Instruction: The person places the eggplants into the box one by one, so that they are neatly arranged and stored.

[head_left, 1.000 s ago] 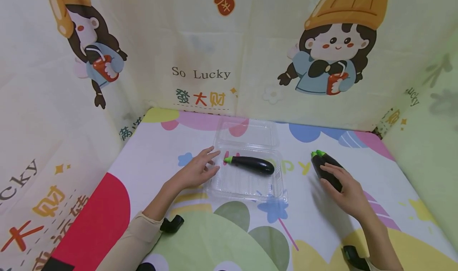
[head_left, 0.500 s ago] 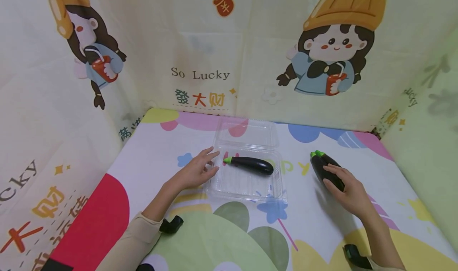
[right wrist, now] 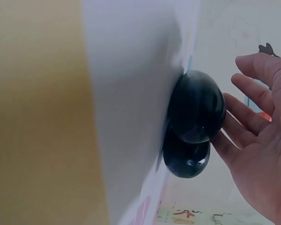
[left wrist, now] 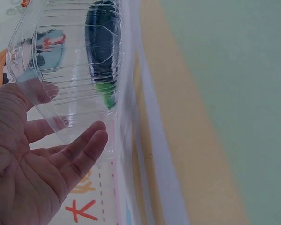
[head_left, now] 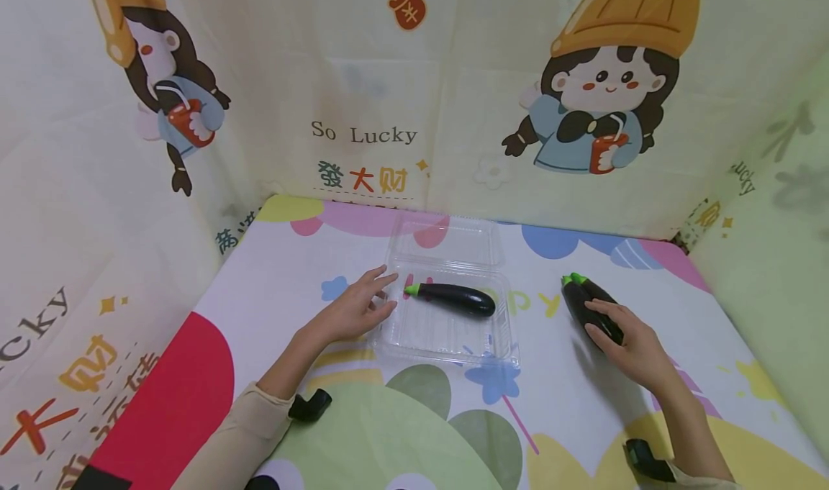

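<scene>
A clear plastic clamshell box (head_left: 421,340) lies unfolded on the table, its lid (head_left: 447,239) laid back. Inside rests a dark eggplant (head_left: 456,299) with a green stem end pointing left; the left wrist view shows this eggplant (left wrist: 102,47) through the ribbed plastic. My left hand (head_left: 355,309) is at the box's left side, fingers spread; contact is unclear. To the right, two more eggplants lie side by side, the nearer one (head_left: 581,306) and the farther one (head_left: 599,288). My right hand (head_left: 633,342) is over them, its extended fingers against the rounded end of one eggplant (right wrist: 196,108).
The tabletop (head_left: 291,281) carries a colourful printed cover. Printed cloth walls (head_left: 466,116) enclose it at the back and both sides. Black wrist-camera mounts (head_left: 311,406) protrude near both sleeves.
My right hand has shifted slightly right over the two eggplants during the last second. The left hand, the box and the eggplant in it stay put.
</scene>
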`<state>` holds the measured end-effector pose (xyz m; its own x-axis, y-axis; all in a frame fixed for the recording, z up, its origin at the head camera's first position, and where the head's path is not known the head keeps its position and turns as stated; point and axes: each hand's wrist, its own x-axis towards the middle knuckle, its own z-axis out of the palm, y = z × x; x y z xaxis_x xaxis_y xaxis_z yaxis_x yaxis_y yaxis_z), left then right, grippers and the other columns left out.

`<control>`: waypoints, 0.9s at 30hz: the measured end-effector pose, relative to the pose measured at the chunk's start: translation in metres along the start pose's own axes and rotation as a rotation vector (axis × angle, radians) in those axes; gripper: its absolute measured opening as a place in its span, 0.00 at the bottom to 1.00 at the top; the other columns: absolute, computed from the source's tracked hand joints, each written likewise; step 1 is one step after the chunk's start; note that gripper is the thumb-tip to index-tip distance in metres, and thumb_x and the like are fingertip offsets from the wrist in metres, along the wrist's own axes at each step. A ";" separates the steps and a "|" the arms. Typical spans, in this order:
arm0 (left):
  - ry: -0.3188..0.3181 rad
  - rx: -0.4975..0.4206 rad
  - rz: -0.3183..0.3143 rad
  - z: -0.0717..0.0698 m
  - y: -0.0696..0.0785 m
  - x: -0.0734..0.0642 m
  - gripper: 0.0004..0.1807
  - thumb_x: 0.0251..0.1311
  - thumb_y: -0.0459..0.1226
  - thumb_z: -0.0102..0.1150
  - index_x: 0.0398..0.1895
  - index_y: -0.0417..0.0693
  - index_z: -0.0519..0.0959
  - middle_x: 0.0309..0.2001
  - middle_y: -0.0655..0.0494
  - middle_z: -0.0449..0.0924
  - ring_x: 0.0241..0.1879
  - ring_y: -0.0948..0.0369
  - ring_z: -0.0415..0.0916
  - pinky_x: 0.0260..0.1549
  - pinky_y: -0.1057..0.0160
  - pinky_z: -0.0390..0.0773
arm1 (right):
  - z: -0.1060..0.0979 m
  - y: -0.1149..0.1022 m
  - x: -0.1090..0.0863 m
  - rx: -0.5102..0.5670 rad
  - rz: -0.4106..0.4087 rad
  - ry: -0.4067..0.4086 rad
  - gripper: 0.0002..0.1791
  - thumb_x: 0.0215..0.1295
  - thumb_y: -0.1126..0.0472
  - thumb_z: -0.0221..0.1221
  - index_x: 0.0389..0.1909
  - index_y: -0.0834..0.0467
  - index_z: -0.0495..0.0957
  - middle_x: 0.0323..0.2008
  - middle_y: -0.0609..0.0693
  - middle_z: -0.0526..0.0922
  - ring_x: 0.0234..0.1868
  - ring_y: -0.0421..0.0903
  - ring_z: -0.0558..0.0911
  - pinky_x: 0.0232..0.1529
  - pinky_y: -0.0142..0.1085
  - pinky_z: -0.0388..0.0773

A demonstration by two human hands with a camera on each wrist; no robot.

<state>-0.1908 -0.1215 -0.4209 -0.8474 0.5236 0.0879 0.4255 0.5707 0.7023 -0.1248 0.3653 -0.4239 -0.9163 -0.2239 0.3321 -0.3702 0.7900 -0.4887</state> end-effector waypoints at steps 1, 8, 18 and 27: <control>0.001 0.001 0.001 0.000 0.000 0.000 0.33 0.73 0.40 0.56 0.77 0.38 0.63 0.79 0.35 0.50 0.55 0.51 0.82 0.50 0.52 0.83 | 0.000 0.000 0.000 -0.001 -0.002 -0.001 0.22 0.72 0.62 0.63 0.64 0.62 0.76 0.64 0.64 0.75 0.70 0.32 0.66 0.57 0.10 0.51; -0.003 0.006 -0.009 -0.001 0.001 -0.001 0.33 0.73 0.41 0.55 0.77 0.39 0.62 0.79 0.36 0.50 0.55 0.51 0.81 0.51 0.51 0.82 | 0.000 -0.002 0.003 -0.016 0.016 -0.020 0.22 0.72 0.61 0.63 0.64 0.62 0.76 0.64 0.65 0.75 0.65 0.69 0.71 0.61 0.14 0.55; -0.005 0.001 -0.004 -0.001 0.001 0.000 0.33 0.73 0.41 0.56 0.77 0.38 0.63 0.79 0.35 0.50 0.55 0.51 0.82 0.51 0.51 0.83 | -0.002 -0.004 0.002 -0.025 0.045 -0.053 0.24 0.70 0.61 0.65 0.65 0.62 0.75 0.66 0.67 0.72 0.64 0.72 0.71 0.60 0.34 0.70; -0.005 0.001 -0.003 -0.002 0.002 0.000 0.33 0.73 0.40 0.56 0.77 0.38 0.63 0.79 0.35 0.50 0.53 0.52 0.82 0.51 0.52 0.83 | 0.000 -0.005 0.003 -0.017 0.051 -0.100 0.26 0.65 0.64 0.68 0.63 0.64 0.76 0.65 0.71 0.71 0.62 0.77 0.70 0.50 0.70 0.69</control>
<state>-0.1901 -0.1219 -0.4180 -0.8470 0.5252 0.0820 0.4233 0.5732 0.7017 -0.1257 0.3607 -0.4205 -0.9449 -0.2381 0.2248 -0.3208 0.8110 -0.4893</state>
